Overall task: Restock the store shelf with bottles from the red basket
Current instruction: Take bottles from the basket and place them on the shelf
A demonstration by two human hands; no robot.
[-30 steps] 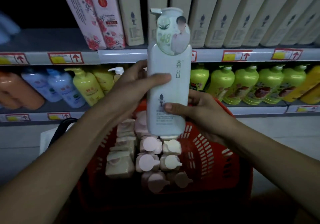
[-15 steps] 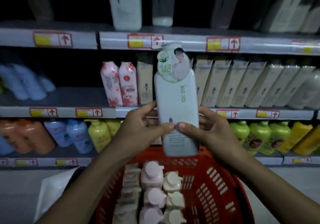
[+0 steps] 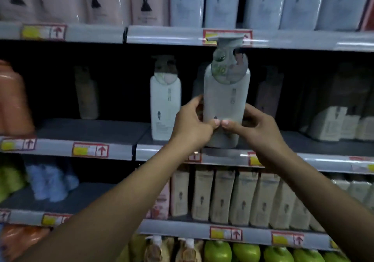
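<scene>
White plastic pump bottle clasped low by left hand and right hand.
Placing step: needs lowering onto grey metal shelf, beside matching white bottle.

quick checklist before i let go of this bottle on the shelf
1. Grip: left hand and right hand both clamp the bottle low on its body: ok.
2. Bottle upright, pump on top: ok.
3. Base fully seated on the shelf: cannot tell, the hands hide part of it and it sits near the front edge.
4. Gap to the neighbour bottle on the left: apart, ok.
5. Label faces front like the neighbour's: ok.
6. Pump clears the shelf above: cannot tell, it overlaps that shelf's price strip in view.
</scene>
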